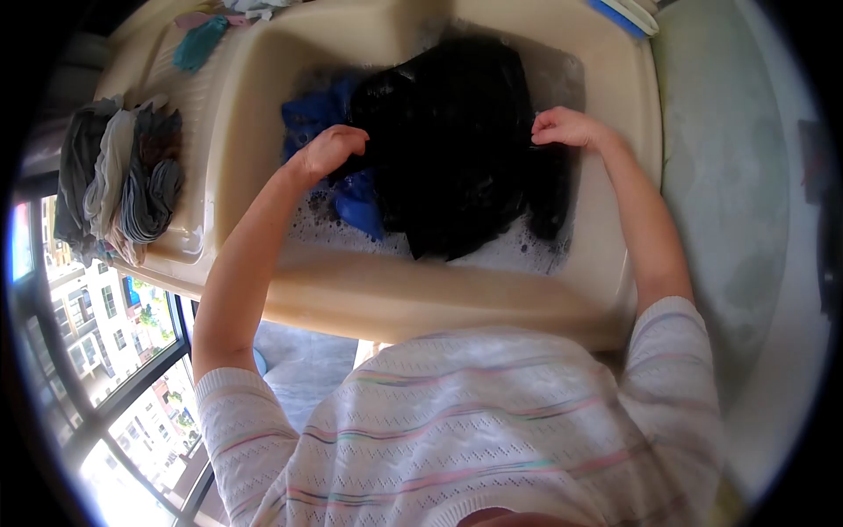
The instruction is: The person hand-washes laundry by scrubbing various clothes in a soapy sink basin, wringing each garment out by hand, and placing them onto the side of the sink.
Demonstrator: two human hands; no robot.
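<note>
A wet black garment [452, 132] is spread between my hands over a beige laundry sink [421, 303]. My left hand [332, 151] is closed on its left side, and my right hand [566, 128] pinches its right edge. What kind of garment it is, I cannot make out. Beneath and to the left of it lies a blue cloth [358, 206], partly hidden by the black fabric. Soapy water [492, 255] with foam shows around the cloths at the sink's bottom.
On the ribbed washboard side rest several folded grey and white cloths [114, 180]. A teal cloth [200, 42] and a pink item [195, 19] lie farther back. A blue-and-white brush-like object [625, 16] sits at the far right rim. A wall [724, 176] stands right; windows [114, 351] are left.
</note>
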